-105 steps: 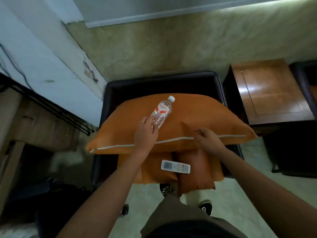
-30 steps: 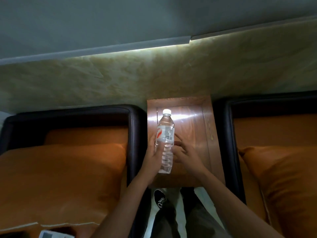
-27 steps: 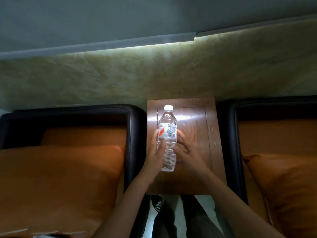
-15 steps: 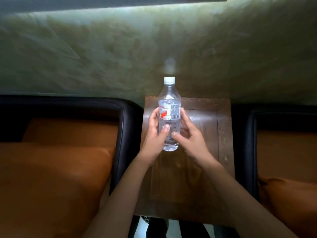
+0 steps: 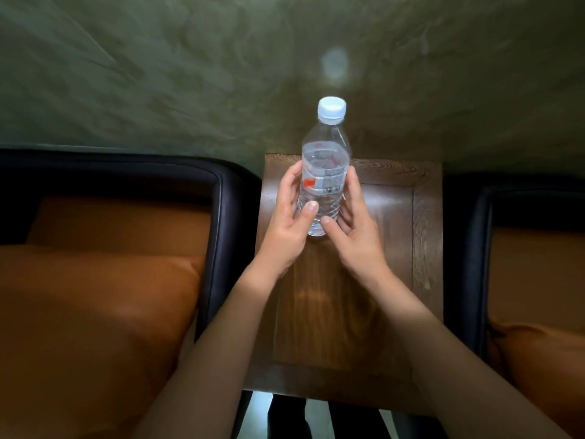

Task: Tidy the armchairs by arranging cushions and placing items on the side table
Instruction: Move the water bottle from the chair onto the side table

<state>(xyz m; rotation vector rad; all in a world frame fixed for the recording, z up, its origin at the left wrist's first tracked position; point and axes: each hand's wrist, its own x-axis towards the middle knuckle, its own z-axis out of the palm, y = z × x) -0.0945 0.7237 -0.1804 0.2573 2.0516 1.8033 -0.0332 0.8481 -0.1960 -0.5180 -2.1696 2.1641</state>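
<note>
The water bottle [image 5: 326, 185] is a clear plastic type with a white cap [image 5: 331, 109] and a printed label [image 5: 324, 180] carrying a red mark. It is upright over the rear half of the wooden counter [image 5: 395, 232]. Its base is at the level of the counter surface; contact with the surface cannot be confirmed.

The left hand [image 5: 289, 223] grips the left side of the bottle. Its fingers [image 5: 292, 179] are curled round the label zone and its thumb lies across the front of the ribbed lower body. The right hand [image 5: 354, 229] grips the right side. Its fingers [image 5: 353, 185] wrap behind the bottle and its thumb presses on the front near the base. The two thumb tips are just beside each other.

The counter stands between two black armchairs, against a mottled green wall [image 5: 190, 74]. The left armchair [image 5: 221, 217] holds an orange cushion [image 5: 95, 312] lying on its orange seat. The right armchair [image 5: 474, 248] holds a second orange cushion [image 5: 538, 359], partly cut off by the frame edge. A strip of pale floor [image 5: 259, 413] shows below the front edge of the counter.
</note>
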